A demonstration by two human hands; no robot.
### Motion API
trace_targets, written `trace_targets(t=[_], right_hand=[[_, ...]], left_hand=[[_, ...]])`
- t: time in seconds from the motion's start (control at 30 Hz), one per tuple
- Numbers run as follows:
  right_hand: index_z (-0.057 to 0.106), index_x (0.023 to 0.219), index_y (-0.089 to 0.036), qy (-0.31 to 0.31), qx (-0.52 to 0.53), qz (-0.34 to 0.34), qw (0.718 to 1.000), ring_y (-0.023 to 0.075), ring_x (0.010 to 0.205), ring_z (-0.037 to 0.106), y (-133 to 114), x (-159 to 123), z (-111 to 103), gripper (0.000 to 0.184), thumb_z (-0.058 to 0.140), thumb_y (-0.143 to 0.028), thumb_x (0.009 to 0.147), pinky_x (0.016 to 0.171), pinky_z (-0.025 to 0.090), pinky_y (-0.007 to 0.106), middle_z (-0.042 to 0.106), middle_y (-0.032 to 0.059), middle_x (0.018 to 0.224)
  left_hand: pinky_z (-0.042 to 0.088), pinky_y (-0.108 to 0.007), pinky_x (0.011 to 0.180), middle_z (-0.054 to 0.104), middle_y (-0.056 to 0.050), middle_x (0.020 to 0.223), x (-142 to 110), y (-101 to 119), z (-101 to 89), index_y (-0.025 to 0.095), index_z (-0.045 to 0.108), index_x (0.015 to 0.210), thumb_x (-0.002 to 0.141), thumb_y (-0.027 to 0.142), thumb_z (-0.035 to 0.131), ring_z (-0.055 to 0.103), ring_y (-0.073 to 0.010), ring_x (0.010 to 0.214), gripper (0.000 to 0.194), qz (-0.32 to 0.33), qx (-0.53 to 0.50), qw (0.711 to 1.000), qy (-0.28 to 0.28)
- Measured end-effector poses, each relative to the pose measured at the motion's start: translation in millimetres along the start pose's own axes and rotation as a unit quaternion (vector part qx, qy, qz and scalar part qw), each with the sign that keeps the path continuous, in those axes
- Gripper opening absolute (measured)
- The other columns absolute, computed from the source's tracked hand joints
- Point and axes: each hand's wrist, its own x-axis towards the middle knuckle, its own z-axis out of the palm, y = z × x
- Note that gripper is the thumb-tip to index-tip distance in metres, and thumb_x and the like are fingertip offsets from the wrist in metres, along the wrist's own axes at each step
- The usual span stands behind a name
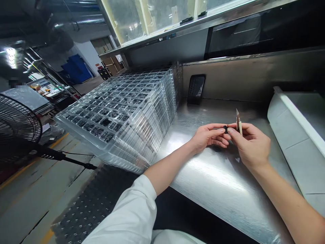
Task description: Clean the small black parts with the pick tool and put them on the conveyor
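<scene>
Head camera view: we are looking down at our two bare hands working above the middle of a brushed stainless-steel tabletop (pixel 215 179). Our left hand (pixel 209 137) is curling narrowly, its fingers (pixel 215 130) pinching a small black part (pixel 225 128), too small to identify, just above the tabletop, toward its right side. Our right hand (pixel 250 147) is closing its fingers (pixel 243 130) around a craft knife (pixel 238 122) with a pale handle, keeping it nearly upright with the pointed blade up, just beside the black part.

Along the tabletop's left edge, a tall stack of transparent plastic trays (pixel 142 112) is leaning toward us, with dark items sitting in its cells. A black phone (pixel 196 89) is propped against the steel back wall (pixel 243 78), and a white bin (pixel 297 135) is standing at the right edge. A white sleeve (pixel 127 210) is covering our left upper arm. Beyond the tabletop, a black pedestal fan (pixel 17 125) is standing on a grey floor (pixel 33 189) marked with yellow lines, and blue crates (pixel 76 69) are stacked against a far wall.
</scene>
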Motion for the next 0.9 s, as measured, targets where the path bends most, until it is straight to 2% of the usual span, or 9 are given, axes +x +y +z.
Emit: trace_targets(t=[0.23, 0.43, 0.67, 0.9], right_hand=[[0.077, 0.09, -0.02, 0.008, -0.013, -0.017, 1.0, 0.0195, 0.071, 0.062, -1.8, 0.7, 0.4, 0.031, 0.077, -0.044, 0.07, 0.064, 0.05, 0.029, 0.07, 0.0053, 0.083], [0.076, 0.088, -0.019, 0.014, -0.012, -0.024, 1.0, 0.0212, 0.071, 0.065, 1.9, 1.2, 0.9, 0.032, 0.077, -0.044, 0.069, 0.064, 0.051, 0.03, 0.071, 0.006, 0.082], [0.076, 0.089, -0.019, 0.011, -0.007, -0.023, 1.0, 0.0218, 0.073, 0.065, 1.2, 1.2, 0.3, 0.03, 0.078, -0.042, 0.07, 0.063, 0.055, 0.03, 0.071, 0.0079, 0.085], [0.076, 0.089, -0.019, 0.017, -0.005, -0.031, 0.999, 0.0208, 0.071, 0.065, 3.2, 2.0, 0.4, 0.028, 0.077, -0.04, 0.071, 0.061, 0.056, 0.029, 0.07, 0.0076, 0.084]], left_hand=[[0.06, -0.029, 0.067, 0.074, -0.004, 0.08, 0.7, -0.7, 0.7, 0.012, 0.068, 0.123, 0.085, 0.033, 0.083, 0.071, -0.0144, 0.065, 0.046, 0.008, 0.024, 1.0, 0.013], [0.061, -0.03, 0.068, 0.074, -0.003, 0.083, 0.6, -2.1, 1.1, 0.013, 0.068, 0.12, 0.08, 0.036, 0.087, 0.071, -0.0144, 0.067, 0.051, 0.023, 0.046, 0.999, 0.016], [0.06, -0.031, 0.067, 0.074, -0.005, 0.08, 1.0, -0.9, -0.4, 0.011, 0.067, 0.116, 0.08, 0.03, 0.085, 0.071, -0.0159, 0.066, 0.044, 0.029, 0.029, 0.999, 0.007], [0.059, -0.031, 0.068, 0.075, -0.005, 0.081, 1.4, -0.7, -2.1, 0.011, 0.068, 0.115, 0.072, 0.034, 0.091, 0.072, -0.0158, 0.067, 0.054, 0.04, 0.027, 0.999, -0.003]])
